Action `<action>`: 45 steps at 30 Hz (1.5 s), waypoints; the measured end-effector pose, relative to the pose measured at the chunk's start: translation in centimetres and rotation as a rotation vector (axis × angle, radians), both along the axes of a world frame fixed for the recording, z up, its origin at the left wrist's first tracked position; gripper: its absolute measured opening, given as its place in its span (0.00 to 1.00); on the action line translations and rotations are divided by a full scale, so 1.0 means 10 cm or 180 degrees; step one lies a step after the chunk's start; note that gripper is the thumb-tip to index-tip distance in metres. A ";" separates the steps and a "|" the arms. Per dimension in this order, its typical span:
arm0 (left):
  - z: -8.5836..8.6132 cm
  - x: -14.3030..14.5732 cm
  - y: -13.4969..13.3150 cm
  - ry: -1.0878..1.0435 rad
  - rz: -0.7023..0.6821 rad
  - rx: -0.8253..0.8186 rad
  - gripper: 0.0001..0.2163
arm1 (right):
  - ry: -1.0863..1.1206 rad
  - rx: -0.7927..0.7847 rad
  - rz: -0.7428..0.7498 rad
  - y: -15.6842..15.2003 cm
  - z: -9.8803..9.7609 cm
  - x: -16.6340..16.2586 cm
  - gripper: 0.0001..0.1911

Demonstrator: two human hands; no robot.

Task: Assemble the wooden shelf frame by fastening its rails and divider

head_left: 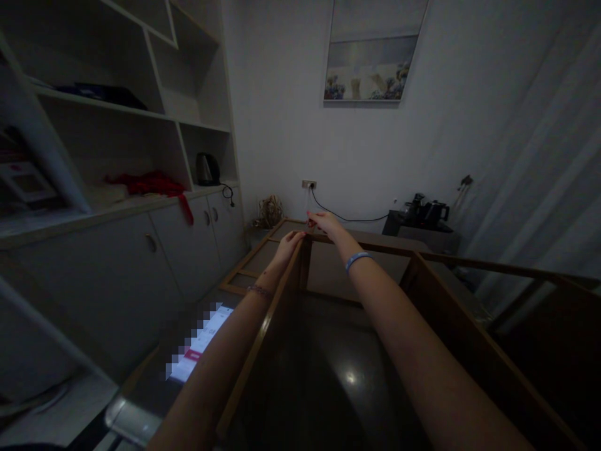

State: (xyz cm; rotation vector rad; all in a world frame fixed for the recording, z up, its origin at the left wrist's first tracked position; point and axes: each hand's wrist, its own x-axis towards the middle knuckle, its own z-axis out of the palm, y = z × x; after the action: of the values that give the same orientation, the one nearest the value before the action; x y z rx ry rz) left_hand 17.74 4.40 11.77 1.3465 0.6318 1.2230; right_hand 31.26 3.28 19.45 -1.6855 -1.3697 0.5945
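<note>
Both my arms reach forward over a brown wooden frame (277,294) that stands open on the dark floor. My left hand (290,241) is closed over the top of its far left corner post, fingers curled round the edge. My right hand (323,222) lies on the far crossbar (389,247) just right of that corner, fingers bent over the wood. A blue band is on my right wrist and a thin bracelet on my left. Another wooden frame panel (244,266) lies flat on the floor beyond.
White cabinets (154,250) and shelves run along the left wall, with a red cloth (150,183) and a kettle (207,169). A low stand with a tea set (425,216) is at the back right. A curtain (539,188) hangs right. A lit screen (200,344) lies at lower left.
</note>
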 end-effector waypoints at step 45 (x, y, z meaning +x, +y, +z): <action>-0.02 -0.22 -0.19 -0.0359 -0.0201 -0.0165 0.19 | 0.0064 0.0317 0.0027 0.08 -0.03 0.03 0.15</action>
State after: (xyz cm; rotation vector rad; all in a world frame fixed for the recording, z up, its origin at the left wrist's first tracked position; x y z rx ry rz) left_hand 15.54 2.47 11.54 1.2365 0.5339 1.2144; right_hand 31.60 4.03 19.18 -1.5908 -1.3706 0.5377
